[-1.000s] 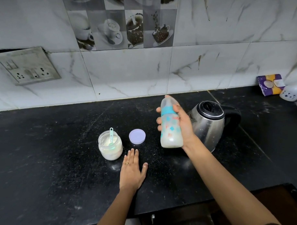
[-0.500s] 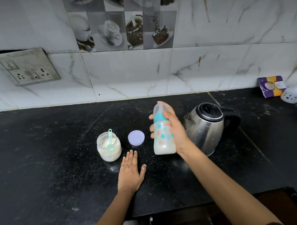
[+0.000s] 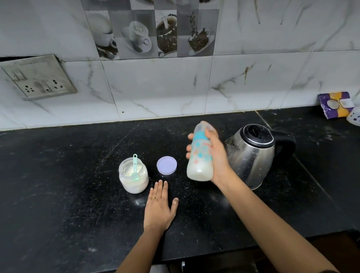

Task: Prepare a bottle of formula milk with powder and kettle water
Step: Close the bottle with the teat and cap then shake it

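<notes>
My right hand (image 3: pixel 217 156) grips a baby bottle (image 3: pixel 201 155) with a blue collar and a clear cap, held upright above the black counter (image 3: pixel 61 183). White milk fills its lower part. My left hand (image 3: pixel 159 207) rests flat on the counter, fingers straight, holding nothing. An open jar of white powder (image 3: pixel 134 175) with a green scoop (image 3: pixel 135 164) standing in it sits just left of that hand's fingertips. The jar's lilac lid (image 3: pixel 166 165) lies beside it. A steel kettle (image 3: pixel 252 155) with a black lid and handle stands right of the bottle.
A purple and yellow packet (image 3: pixel 335 104) and a white spotted object (image 3: pixel 358 117) sit at the far right against the tiled wall. A socket plate (image 3: pixel 36 78) is on the wall at left. The counter's front edge runs below my forearms.
The bottle in my right hand dropped and shifted left, then rose a little again, as in a shaking motion. My left hand stayed flat on the counter.
</notes>
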Demonstrator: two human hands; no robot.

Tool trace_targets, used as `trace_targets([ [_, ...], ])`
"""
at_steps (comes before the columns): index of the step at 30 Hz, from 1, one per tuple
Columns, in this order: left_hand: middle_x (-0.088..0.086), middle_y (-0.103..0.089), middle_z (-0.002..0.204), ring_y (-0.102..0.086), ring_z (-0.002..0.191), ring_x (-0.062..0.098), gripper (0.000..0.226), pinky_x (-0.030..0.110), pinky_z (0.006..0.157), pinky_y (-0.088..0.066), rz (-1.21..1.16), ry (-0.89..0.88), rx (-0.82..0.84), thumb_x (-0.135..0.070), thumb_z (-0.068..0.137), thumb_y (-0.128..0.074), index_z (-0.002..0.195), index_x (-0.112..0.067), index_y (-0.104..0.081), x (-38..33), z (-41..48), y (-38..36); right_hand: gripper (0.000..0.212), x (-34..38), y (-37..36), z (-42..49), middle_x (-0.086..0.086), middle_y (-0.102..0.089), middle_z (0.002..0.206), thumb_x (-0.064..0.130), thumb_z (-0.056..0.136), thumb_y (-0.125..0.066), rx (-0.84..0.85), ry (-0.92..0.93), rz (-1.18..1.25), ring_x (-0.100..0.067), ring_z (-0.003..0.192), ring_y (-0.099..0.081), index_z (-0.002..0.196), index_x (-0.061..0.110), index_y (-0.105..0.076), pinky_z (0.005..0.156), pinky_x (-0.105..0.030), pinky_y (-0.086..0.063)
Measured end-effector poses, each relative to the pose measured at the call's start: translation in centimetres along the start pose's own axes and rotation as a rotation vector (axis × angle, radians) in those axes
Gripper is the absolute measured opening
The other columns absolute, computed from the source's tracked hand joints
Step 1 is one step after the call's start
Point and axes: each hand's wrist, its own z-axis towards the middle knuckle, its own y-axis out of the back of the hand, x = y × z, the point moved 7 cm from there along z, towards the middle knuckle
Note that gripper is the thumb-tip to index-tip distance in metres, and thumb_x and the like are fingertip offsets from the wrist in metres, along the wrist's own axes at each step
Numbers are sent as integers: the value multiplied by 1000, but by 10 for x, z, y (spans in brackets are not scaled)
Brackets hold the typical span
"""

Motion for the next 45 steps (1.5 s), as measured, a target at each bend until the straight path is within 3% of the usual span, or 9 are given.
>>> trace_targets([
  [3,7,-11,159,-2,147,17,85,26,115,9,4,2,0,-60,82,-4,151,-11,-14,0,0,1,34,-2,-13,-12,-12,-62,90,23,85,-52,137,30,-179,-26,54,-57,118,26,-48,49,-31,-50],
  [7,8,-12,159,-3,147,18,85,26,115,10,21,9,-1,-60,82,-3,151,-10,-14,-1,0,0,25,7,-3,-2,-12,-59,89,23,91,-50,-41,51,29,-23,51,-56,115,24,-45,47,-29,-49],
  [11,8,-9,159,-1,147,18,86,27,115,11,32,14,1,-59,81,0,152,-11,-11,-2,2,0,32,-5,-18,-14,-12,-62,91,24,85,-52,156,25,-186,-26,55,-57,117,28,-50,50,-32,-50],
  [23,8,-10,159,-2,147,18,85,27,116,9,12,5,-5,-60,83,-3,151,-11,-13,-1,1,0,43,3,-4,-4,-11,-61,85,26,89,-50,-44,48,110,-22,51,-57,131,21,-40,47,-28,-49],
  [27,7,-10,159,-2,147,17,85,28,117,7,26,9,0,-60,82,-2,151,-11,-13,0,1,-1,37,-5,-16,-19,-11,-62,89,24,85,-50,128,25,-135,-25,53,-57,122,25,-46,48,-29,-50],
  [31,6,-9,160,-1,147,16,85,27,116,9,28,8,1,-60,82,-2,151,-12,-11,0,1,-1,39,2,-4,-10,-11,-60,89,28,85,-53,-30,68,45,-23,53,-57,122,23,-43,47,-28,-49],
  [36,7,-10,160,-1,147,17,85,27,116,10,18,6,0,-60,82,-2,151,-12,-12,0,1,0,36,-10,-17,-24,-12,-62,92,26,83,-52,116,68,-178,-25,55,-58,119,28,-50,49,-31,-51],
  [40,7,-11,159,-1,147,16,85,26,116,9,0,6,-3,-60,82,-3,151,-12,-13,0,1,0,53,-3,-2,-12,-11,-61,88,27,87,-52,-80,69,82,-22,52,-57,137,16,-37,47,-29,-49],
  [45,7,-10,159,-1,147,17,85,26,116,10,5,4,-3,-60,83,-3,151,-12,-13,1,1,0,38,-11,-15,-27,-13,-61,93,24,85,-52,117,61,-191,-26,56,-57,123,26,-47,50,-32,-51],
])
